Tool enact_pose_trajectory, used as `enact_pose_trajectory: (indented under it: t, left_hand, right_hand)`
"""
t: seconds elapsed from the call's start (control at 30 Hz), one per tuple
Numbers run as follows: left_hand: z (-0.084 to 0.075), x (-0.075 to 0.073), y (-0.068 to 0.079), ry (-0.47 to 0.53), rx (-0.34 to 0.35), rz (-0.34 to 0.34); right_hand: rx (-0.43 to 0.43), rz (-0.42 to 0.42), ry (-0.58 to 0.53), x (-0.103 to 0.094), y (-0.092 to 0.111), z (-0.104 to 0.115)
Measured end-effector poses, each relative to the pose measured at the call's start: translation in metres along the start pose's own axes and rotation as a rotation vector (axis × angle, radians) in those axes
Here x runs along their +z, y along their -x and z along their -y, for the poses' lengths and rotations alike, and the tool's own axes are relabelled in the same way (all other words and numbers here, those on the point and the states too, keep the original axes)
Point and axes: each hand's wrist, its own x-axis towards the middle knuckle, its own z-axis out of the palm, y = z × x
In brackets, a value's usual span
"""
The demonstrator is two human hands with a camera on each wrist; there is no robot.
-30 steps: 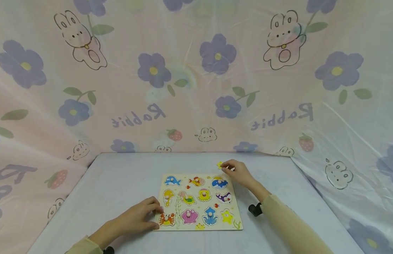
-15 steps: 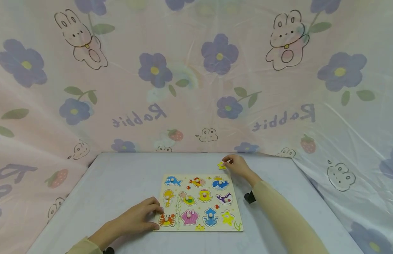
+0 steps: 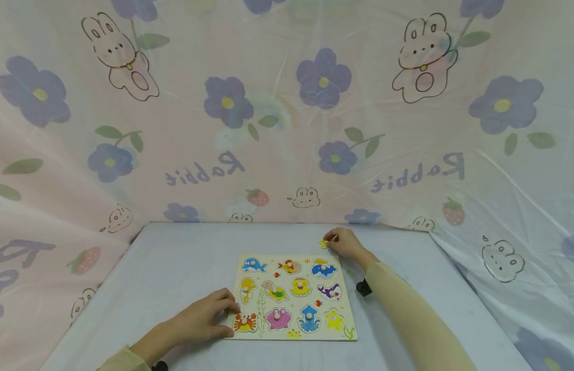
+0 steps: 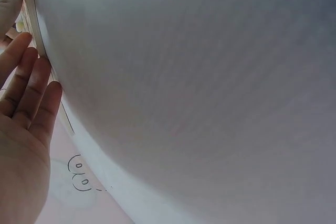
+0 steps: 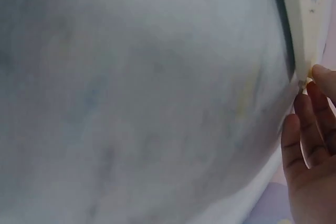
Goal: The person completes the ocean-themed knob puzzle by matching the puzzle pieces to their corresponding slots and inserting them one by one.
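Observation:
A wooden peg puzzle board (image 3: 307, 334) with sea animal pieces lies on the table. My left hand (image 3: 201, 315) touches the board's left edge, its fingers by the crab piece (image 3: 245, 322) and its thumb at the near corner. In the left wrist view the left fingers (image 4: 38, 85) lie fairly straight along the board's side. Beyond the far right corner, my right hand (image 3: 346, 243) pinches a yellow starfish puzzle piece (image 3: 322, 243), partly hidden by the fingers. At the board's near right is a yellow starfish picture (image 3: 334, 319) without a knob.
Several knobbed pieces sit in the board, among them a pink shell (image 3: 279, 319), a blue squid (image 3: 309, 318) and an octopus (image 3: 300, 286). A pale cloth covers the table (image 3: 175, 263). A patterned curtain (image 3: 277, 123) rises behind and at both sides.
My right hand has shifted slightly away from me, and its forearm has swung in a little. The starfish piece has turned in its fingers. My left hand stays at the board's edge.

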Motion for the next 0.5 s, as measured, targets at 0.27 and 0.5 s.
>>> enact_pose_trajectory:
  t: [0.27,0.5]
  left_hand:
    - [-0.0019,-0.0006,-0.0006,-0.015,-0.001,-0.004]
    - [-0.0003,0.0005,0.0008,-0.013,0.006,-0.008]
  right_hand:
    - [-0.018,-0.027,0.002,0.0036,-0.0014,-0.0018]
    - [-0.033,-0.033,0.0,0.0044,-0.001,-0.001]
